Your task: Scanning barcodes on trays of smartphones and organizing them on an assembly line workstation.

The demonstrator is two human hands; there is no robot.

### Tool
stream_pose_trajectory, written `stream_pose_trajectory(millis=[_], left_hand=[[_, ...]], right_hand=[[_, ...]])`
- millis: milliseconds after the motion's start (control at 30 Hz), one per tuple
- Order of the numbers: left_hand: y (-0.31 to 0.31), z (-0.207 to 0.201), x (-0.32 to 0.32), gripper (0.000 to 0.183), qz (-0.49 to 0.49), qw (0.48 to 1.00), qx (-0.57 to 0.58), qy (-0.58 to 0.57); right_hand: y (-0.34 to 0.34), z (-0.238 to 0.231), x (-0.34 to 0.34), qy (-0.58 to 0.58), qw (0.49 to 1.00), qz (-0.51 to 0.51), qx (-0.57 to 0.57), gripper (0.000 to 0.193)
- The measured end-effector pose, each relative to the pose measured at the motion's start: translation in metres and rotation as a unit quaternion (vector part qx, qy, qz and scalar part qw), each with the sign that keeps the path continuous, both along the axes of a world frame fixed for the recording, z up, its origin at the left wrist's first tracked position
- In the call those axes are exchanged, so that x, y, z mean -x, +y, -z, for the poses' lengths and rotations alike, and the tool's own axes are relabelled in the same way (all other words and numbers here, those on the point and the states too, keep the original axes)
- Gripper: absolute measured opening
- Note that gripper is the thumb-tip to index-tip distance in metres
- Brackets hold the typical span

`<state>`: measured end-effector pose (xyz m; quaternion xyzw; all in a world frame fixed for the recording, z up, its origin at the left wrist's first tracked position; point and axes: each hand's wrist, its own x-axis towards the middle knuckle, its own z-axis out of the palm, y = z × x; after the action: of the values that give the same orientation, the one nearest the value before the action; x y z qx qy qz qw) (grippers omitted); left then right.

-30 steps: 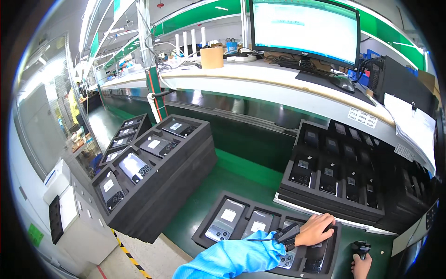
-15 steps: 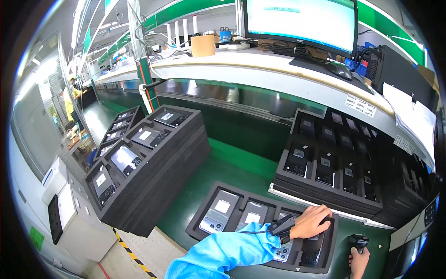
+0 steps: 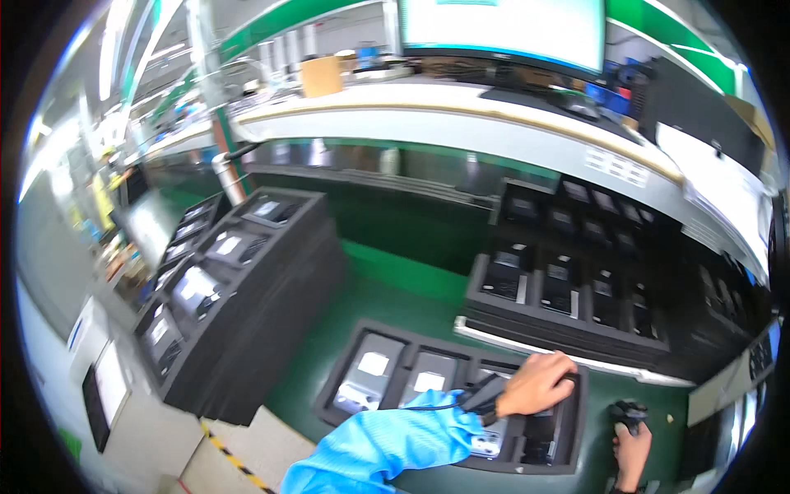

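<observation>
A dark foam tray (image 3: 514, 469) lies in front of me with several smartphones side by side in its slots. My left hand (image 3: 536, 384), in a blue sleeve with a dark device strapped at the wrist, reaches across to the right end. Its bent fingers close round the upper end of the rightmost smartphone (image 3: 541, 436); the fingertips are partly hidden. Left of it, a grey smartphone (image 3: 369, 375) with a white label lies in the tray. At the lower right, my right hand (image 3: 632, 445) is wrapped round a black handheld scanner (image 3: 628, 413), apart from the tray.
On the left rises a tall stack of foam trays (image 3: 271, 305) with smartphones on top. Another stack of phone-filled trays (image 3: 568, 321) stands at the back right. Beyond runs a white shelf (image 3: 461, 115) bearing a monitor (image 3: 502, 33), mouse and tape roll (image 3: 322, 76).
The whole view has shifted and blurred, so the scene sits slightly further left. Both hands keep nearly the same places relative to the tray and scanner.
</observation>
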<state>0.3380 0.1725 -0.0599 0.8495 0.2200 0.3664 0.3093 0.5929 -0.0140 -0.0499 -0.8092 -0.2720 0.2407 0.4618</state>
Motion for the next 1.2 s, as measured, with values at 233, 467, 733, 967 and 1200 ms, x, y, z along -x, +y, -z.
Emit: stream_pose_trajectory(millis=[233, 467, 733, 967, 1200], left_hand=[[0.011, -0.014, 0.023, 0.028, -0.021, 0.998, -0.057, -0.024], [-0.002, -0.022, -0.003, 0.029, 0.024, 0.999, 0.045, 0.015], [0.0, -0.023, 0.01, 0.027, 0.006, 0.999, 0.041, 0.018], [0.005, -0.02, 0.013, 0.027, 0.005, 0.997, 0.071, 0.031], [0.004, -0.022, 0.013, 0.027, 0.009, 0.996, 0.076, 0.045]], right_hand=[[0.019, -0.011, 0.021, -0.155, 0.983, -0.052, 0.079, 0.047], [-0.029, -0.018, 0.003, -0.296, 0.945, 0.029, -0.135, 0.074], [-0.05, -0.098, -0.165, -0.02, 0.808, 0.339, -0.481, 0.043], [-0.036, -0.124, -0.197, 0.028, 0.823, 0.308, -0.476, 0.019], [-0.031, -0.133, -0.196, -0.025, 0.832, 0.347, -0.433, 0.028]])
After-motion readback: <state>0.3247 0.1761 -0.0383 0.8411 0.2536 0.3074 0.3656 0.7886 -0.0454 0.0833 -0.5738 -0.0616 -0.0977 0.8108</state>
